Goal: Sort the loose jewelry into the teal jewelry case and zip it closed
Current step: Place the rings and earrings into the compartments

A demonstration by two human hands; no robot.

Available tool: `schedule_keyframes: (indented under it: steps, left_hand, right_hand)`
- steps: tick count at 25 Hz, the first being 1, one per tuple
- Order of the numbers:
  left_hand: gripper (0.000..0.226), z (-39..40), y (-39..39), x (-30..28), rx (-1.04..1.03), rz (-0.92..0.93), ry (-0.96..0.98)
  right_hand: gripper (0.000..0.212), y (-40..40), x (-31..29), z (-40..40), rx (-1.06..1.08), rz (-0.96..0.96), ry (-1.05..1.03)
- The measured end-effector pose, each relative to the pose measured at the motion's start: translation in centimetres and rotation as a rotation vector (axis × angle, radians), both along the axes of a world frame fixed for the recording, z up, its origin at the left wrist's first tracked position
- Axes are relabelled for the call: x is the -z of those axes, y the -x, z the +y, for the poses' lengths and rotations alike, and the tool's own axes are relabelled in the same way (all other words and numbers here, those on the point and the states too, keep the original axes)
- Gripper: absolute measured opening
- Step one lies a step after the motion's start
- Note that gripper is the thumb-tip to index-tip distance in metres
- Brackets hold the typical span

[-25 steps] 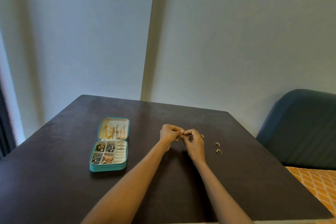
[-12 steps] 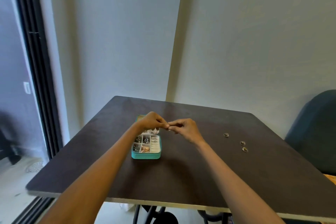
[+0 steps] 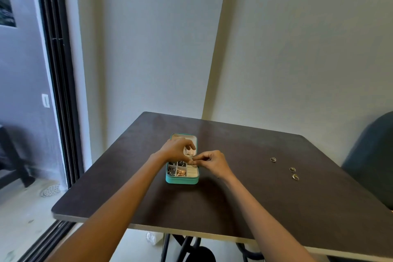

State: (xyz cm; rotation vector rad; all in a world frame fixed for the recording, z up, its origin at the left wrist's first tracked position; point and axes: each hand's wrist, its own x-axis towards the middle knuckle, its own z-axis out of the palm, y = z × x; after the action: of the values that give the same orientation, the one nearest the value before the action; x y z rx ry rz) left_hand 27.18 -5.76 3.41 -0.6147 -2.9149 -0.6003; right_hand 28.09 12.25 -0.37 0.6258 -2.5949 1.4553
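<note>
Both hands over open teal case. Right hand pinches a small item, unidentifiable; left hand curled, grip unclear. Three rings lie far right.

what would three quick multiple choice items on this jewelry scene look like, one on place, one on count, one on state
1. Where do the loose rings lie relative to the teal case?
A. on the table to its right
B. inside its lid
C. on the floor

2. How many loose rings lie on the table?
A. one
B. three
C. five

3. What state is the teal case in?
A. zipped shut
B. open, lid back
C. upside down

Answers:
1. A, they sit apart on the dark tabletop, right of the case.
2. B, three small rings show there.
3. B, its compartments are exposed under the left hand and right hand.
</note>
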Motion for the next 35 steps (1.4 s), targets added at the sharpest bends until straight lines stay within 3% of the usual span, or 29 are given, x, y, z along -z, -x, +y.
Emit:
schedule_keyframes:
  steps: [4,10,13,16,20,24,35]
  left_hand:
    - [0.068,1.0,0.0,-0.4,-0.012,-0.008,0.291]
    - [0.057,1.3,0.2,-0.2,-0.018,-0.036,0.308]
    - [0.055,1.5,0.2,-0.5,-0.007,-0.093,0.325]
    - [0.055,1.5,0.3,-1.2,0.01,-0.129,0.348]
    - [0.044,1.3,0.2,-1.3,-0.021,-0.091,0.306]
    - [0.046,1.6,-0.1,-1.2,-0.021,-0.105,0.319]
    - [0.06,2.0,0.4,-0.8,-0.079,-0.056,0.4]
  right_hand:
    - [0.018,-0.5,1.1,-0.1,0.038,-0.046,0.175]
    - [0.018,-0.8,2.3,-1.0,0.065,-0.097,0.286]
    - [0.016,-0.8,2.2,-1.0,0.062,-0.081,0.237]
    - [0.013,-0.7,2.1,-0.6,0.074,-0.004,0.058]
    - [0.01,-0.6,1.9,0.1,0.078,0.126,-0.094]
    - [0.02,-0.8,1.8,0.4,0.064,0.195,-0.177]
    - [0.026,-1.9,2.1,-0.2,0.098,0.177,-0.141]
